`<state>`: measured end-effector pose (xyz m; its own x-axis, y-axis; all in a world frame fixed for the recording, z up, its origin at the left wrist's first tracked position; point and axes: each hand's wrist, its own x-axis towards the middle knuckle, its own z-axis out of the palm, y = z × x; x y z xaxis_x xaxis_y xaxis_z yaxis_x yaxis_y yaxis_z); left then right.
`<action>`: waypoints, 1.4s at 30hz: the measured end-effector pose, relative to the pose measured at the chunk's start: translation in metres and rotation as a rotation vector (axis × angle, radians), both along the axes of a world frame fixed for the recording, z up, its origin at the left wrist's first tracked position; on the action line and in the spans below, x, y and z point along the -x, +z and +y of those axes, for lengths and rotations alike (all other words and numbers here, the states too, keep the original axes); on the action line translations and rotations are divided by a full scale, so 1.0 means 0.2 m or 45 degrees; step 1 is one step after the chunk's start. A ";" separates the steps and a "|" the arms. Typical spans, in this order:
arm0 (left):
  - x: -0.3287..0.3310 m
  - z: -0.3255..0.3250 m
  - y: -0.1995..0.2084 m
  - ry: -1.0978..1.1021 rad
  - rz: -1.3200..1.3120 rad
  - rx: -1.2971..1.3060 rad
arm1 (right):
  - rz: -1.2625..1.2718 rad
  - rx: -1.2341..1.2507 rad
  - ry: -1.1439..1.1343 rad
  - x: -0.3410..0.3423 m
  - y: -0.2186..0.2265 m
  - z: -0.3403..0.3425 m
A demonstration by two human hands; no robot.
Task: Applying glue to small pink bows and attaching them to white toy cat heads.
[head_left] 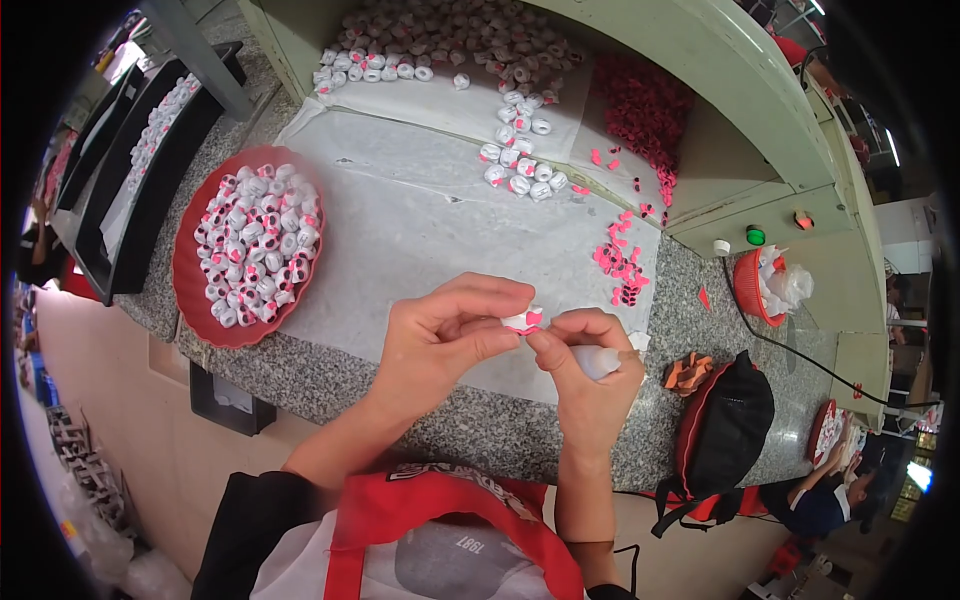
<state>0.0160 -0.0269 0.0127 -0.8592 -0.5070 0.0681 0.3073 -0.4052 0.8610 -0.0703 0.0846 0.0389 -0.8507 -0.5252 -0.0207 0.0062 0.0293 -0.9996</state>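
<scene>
My left hand (440,335) pinches a small white piece with pink patches (522,320) between thumb and fingers, just above the front edge of the granite counter. My right hand (590,375) meets it from the right, fingertips touching the same piece, while its palm also wraps a small white bottle-like object (598,360). A red round tray (190,285) at the left is heaped with several similar white-and-pink pieces (255,245). More such pieces (520,170) lie loose on the white sheet (400,210) ahead.
Small pink parts (620,262) lie scattered at the right, with a larger red heap (645,105) behind. A red basket (750,285), a black-and-red bag (720,425), dark trays (150,160) at the far left and a green machine housing (760,120). Another person (830,490) sits at the lower right.
</scene>
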 end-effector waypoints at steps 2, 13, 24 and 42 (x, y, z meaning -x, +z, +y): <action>-0.01 0.00 -0.01 -0.015 0.047 0.017 | -0.036 -0.003 0.004 -0.01 0.01 0.00; 0.10 0.01 0.03 0.084 -0.069 0.289 | 0.001 -0.095 0.226 0.16 0.03 -0.01; 0.06 0.09 -0.01 0.160 -0.223 0.176 | 0.010 -0.250 0.185 0.09 -0.14 0.08; -0.05 0.13 0.09 -0.115 -0.209 0.162 | -0.009 0.203 0.271 0.03 -0.06 0.16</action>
<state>0.0267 0.0000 0.0301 -0.9057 -0.4236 -0.0180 0.1261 -0.3098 0.9424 -0.0756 0.1160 0.0276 -0.7208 -0.6895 0.0711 0.0238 -0.1271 -0.9916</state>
